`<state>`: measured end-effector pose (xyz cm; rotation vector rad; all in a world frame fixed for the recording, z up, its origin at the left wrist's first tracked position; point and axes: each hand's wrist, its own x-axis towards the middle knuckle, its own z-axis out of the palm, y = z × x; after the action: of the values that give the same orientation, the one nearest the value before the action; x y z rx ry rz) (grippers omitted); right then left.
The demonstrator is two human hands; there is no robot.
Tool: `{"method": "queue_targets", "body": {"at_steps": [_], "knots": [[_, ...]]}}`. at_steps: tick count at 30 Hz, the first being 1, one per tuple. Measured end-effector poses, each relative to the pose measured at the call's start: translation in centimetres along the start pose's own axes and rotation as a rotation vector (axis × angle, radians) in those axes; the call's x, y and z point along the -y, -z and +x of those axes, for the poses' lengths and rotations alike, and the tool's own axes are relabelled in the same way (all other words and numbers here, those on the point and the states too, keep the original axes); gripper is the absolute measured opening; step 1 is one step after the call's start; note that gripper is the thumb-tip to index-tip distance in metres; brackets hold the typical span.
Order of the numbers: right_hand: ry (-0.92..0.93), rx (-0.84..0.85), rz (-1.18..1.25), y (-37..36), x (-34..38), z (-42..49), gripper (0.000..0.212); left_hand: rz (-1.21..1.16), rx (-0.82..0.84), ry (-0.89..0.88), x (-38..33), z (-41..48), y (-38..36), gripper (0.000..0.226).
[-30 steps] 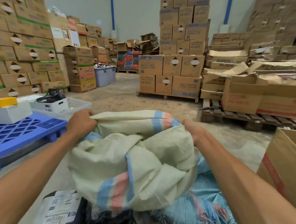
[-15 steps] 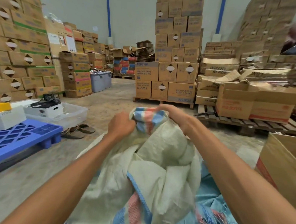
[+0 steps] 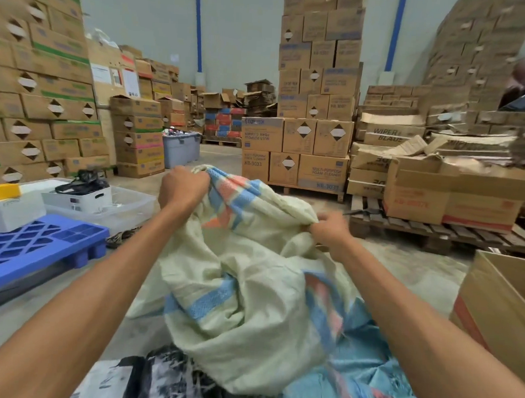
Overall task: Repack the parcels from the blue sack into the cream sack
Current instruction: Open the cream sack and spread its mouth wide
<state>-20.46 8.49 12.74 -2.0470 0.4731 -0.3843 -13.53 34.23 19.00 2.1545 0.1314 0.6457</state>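
Gripping the cream sack (image 3: 249, 304) by its striped edge, my left hand (image 3: 182, 187) is fisted tight on the cloth, raised at centre. My right hand (image 3: 329, 226) pinches a fold lower, to the right. It slumps over the blue sack (image 3: 365, 368), near right. A parcel (image 3: 160, 376) lies nearest; a pallet (image 3: 33, 247) sits left.

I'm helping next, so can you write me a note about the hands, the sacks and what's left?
Left hand grips the striped top edge of the cream sack, held high.
Right hand grips its fabric lower, to the right.
Blue sack lies crumpled, partly under it.
A black-and-white parcel lies outside both sacks, nearest you.
Done: no parcel visibly packed.
Left: open the cream sack's mouth, load the parcels.
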Motion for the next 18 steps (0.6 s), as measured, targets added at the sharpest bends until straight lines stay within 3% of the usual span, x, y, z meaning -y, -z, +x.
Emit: {"method": "queue_targets", "body": {"at_steps": [2,4,8,9,11,14,16,18], "knots": [[-0.127,0.410,0.287,2.2,-1.1,0.3,0.029,0.131,0.039,-0.165,1.9,0.1,0.6,0.016],[-0.193,0.595,0.331,4.0,-2.8,-0.2,0.038,0.308,0.083,-0.378,4.7,0.5,1.2,0.018],[-0.229,0.302,0.337,5.9,-3.4,-0.3,0.035,0.521,0.243,-0.734,8.9,1.0,2.3,0.024],[-0.230,0.290,0.397,5.8,-3.2,-0.3,0.033,0.487,0.311,-0.735,9.0,1.0,2.6,0.029],[-0.215,0.455,0.476,5.7,-2.5,-1.3,0.024,0.372,0.484,-0.626,8.4,0.3,3.2,0.050],[-0.232,0.600,0.499,5.9,-1.5,-3.1,0.053,0.345,0.731,-0.478,7.5,-1.7,3.3,0.086],[-0.222,0.597,0.498,5.9,-0.6,-3.7,0.064,0.376,0.614,-0.544,7.1,-3.7,2.3,0.112],[-0.181,0.609,0.494,5.1,1.0,-4.3,0.065,0.276,0.305,-0.690,6.3,-5.8,0.5,0.120]]}}
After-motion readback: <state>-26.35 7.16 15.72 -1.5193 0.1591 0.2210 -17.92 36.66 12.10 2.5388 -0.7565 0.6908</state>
